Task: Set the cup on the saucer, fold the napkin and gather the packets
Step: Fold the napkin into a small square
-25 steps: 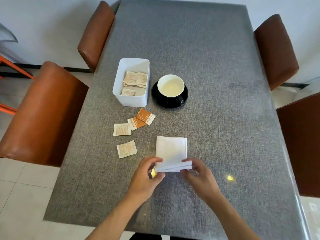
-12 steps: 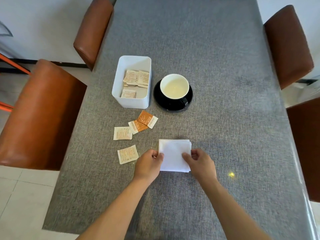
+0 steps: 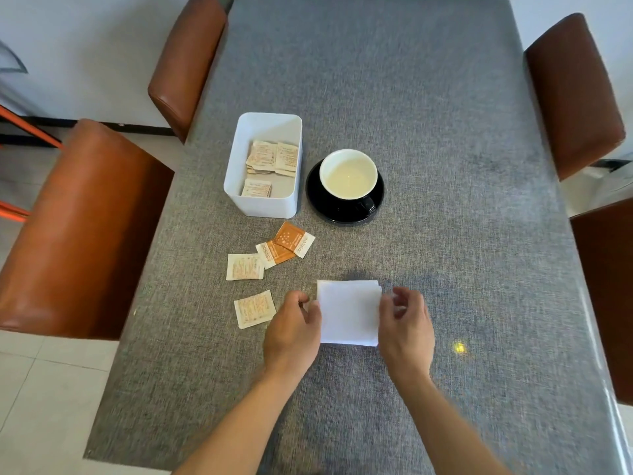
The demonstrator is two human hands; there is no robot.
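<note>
Releasing folded white napkin [image 3: 349, 311], now flat on desk [image 3: 479, 234] | left hand [image 3: 293, 334], right hand [image 3: 406, 332] loosely curled beside it, holding nothing | cup [image 3: 348, 173] on saucer [image 3: 342, 210] | four loose packets [image 3: 255, 308] still ungathered

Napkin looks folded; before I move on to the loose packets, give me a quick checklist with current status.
1. Cup seated on black saucer: ok.
2. Napkin folded flat on table: ok.
3. Left hand free: cannot tell, fingers curled at the napkin's edge.
4. Right hand free: cannot tell, same.
5. Four loose packets gathered: not ok.
6. White bin has room: ok.
</note>
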